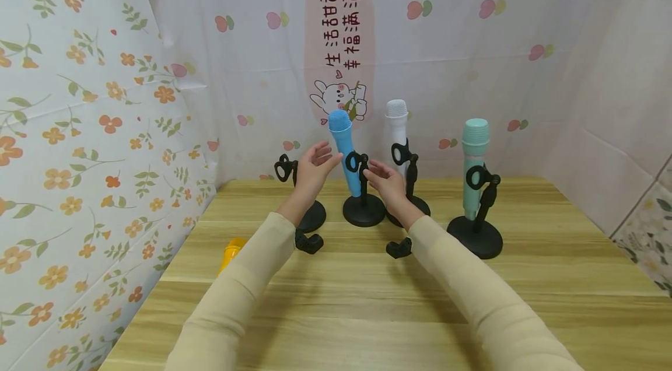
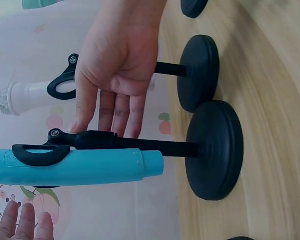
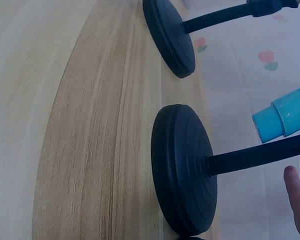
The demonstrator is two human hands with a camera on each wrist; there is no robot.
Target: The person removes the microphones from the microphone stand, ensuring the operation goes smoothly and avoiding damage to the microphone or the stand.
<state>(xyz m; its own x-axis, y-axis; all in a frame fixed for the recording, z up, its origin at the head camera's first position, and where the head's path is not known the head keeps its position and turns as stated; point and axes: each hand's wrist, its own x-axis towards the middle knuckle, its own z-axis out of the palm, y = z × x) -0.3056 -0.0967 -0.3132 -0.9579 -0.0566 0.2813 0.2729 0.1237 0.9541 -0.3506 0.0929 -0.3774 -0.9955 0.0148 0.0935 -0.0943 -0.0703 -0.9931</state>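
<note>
A blue microphone (image 1: 345,146) leans, head up and to the left, in the ring clip (image 1: 357,161) of a black stand with a round base (image 1: 364,211). My left hand (image 1: 315,168) is beside its left side, fingers spread and nothing in them. On the other side my right hand (image 1: 389,183) has its fingers loosely extended close to the stand's post (image 2: 155,146). In the left wrist view the right thumb tip comes right by the clip's joint (image 2: 55,134). The microphone's lower end (image 3: 270,124) hangs above the base in the right wrist view.
Right of the blue one, a white microphone (image 1: 397,120) stands in its holder, and a green microphone (image 1: 475,149) in another. At left is a black stand (image 1: 313,218) with a bare clip. A yellow microphone (image 1: 231,251) lies partly behind the left sleeve. A patterned curtain (image 1: 236,67) hangs behind the table.
</note>
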